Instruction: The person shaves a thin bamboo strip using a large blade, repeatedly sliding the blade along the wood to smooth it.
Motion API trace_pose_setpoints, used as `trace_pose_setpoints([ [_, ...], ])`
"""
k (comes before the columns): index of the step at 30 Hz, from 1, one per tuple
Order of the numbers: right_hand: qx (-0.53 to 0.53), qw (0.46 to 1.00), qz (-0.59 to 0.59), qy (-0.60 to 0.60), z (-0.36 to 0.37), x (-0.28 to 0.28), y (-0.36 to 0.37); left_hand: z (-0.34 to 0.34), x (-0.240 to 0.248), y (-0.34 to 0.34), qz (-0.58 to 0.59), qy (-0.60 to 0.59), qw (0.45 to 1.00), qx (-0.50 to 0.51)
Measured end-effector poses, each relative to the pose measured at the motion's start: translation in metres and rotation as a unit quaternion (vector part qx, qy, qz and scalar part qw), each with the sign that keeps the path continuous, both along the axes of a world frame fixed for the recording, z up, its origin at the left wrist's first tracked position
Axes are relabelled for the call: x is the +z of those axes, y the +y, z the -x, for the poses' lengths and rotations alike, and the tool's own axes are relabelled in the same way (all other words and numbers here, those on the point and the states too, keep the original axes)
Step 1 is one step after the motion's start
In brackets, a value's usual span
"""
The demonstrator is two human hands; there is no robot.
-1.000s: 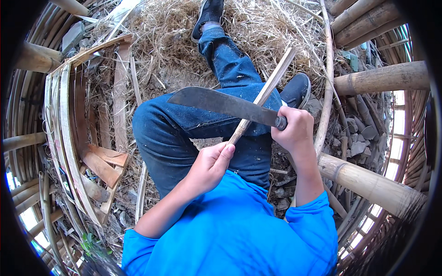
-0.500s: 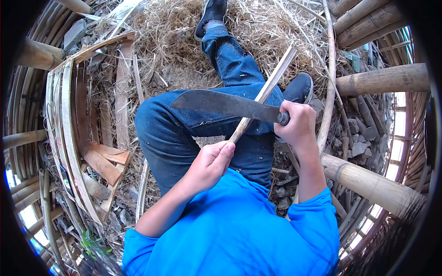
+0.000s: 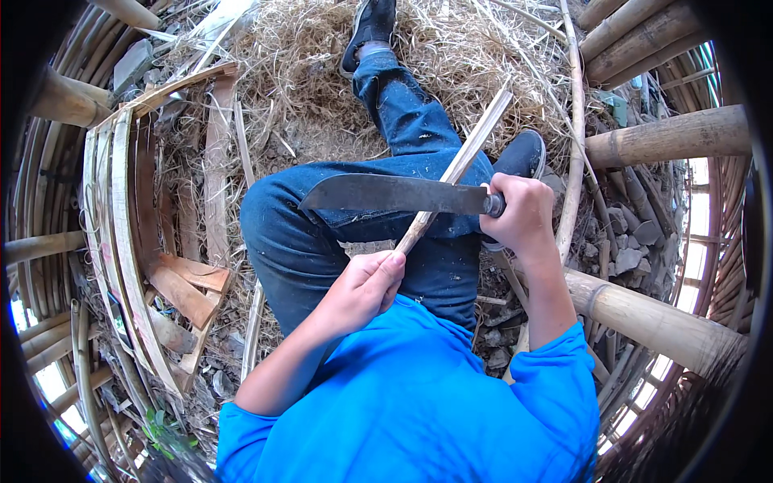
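My left hand point(image 3: 369, 283) is closed around the lower end of a pale split stick point(image 3: 475, 143), which slants up and to the right over my thighs. My right hand point(image 3: 522, 211) grips the handle of a machete point(image 3: 394, 193). Its broad dark blade points left and lies across the stick a little above my left hand, seemingly against it. Most of the handle is hidden inside my fist. Under both sit my bent legs in blue jeans point(image 3: 282, 233), specked with small chips.
Pale shavings point(image 3: 306, 64) pile up around my feet. To the left leans a slatted wooden crate point(image 3: 121, 201) with loose boards. Thick bamboo poles point(image 3: 676, 138) jut in from the right, above broken stones point(image 3: 628, 259). A long thin pole point(image 3: 575, 121) runs beside my right shoe.
The machete blade has tilted closer to level, its tip slightly lower, and sits a bit nearer my left hand along the stick. Both hands keep their grips.
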State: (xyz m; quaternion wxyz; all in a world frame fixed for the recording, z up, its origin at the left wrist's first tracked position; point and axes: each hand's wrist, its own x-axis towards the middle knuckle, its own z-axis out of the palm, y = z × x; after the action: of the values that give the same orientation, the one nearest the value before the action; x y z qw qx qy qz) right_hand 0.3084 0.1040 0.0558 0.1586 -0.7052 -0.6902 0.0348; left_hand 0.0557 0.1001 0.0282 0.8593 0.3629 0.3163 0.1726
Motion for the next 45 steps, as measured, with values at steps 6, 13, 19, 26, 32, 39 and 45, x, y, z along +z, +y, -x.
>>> trace_pose_setpoints([
  [6,-0.187,0.981,-0.026,0.043,-0.084,0.014,0.001,0.040,-0.008,-0.007,0.061,0.001,0.998,0.035],
  [13,-0.186,0.974,-0.063,0.116,-0.049,0.047,-0.011,0.044,0.004,0.008,0.054,0.010,0.996,0.064],
  [19,-0.017,0.989,-0.015,0.147,0.024,0.014,-0.011,0.034,0.020,0.011,-0.037,-0.018,0.999,0.032],
  [26,0.047,0.992,-0.038,0.107,0.019,0.011,0.005,0.030,0.042,-0.007,-0.135,0.101,0.984,0.056],
  [32,0.033,0.997,-0.023,0.072,-0.001,0.015,0.018,0.026,0.046,-0.007,-0.154,0.128,0.978,0.055],
  [39,-0.244,0.951,-0.064,0.177,-0.077,-0.014,0.037,0.032,0.038,-0.021,-0.173,0.124,0.977,0.012],
  [45,-0.308,0.923,-0.093,0.211,-0.139,-0.011,0.003,0.049,0.024,-0.024,-0.113,0.136,0.984,-0.029],
])
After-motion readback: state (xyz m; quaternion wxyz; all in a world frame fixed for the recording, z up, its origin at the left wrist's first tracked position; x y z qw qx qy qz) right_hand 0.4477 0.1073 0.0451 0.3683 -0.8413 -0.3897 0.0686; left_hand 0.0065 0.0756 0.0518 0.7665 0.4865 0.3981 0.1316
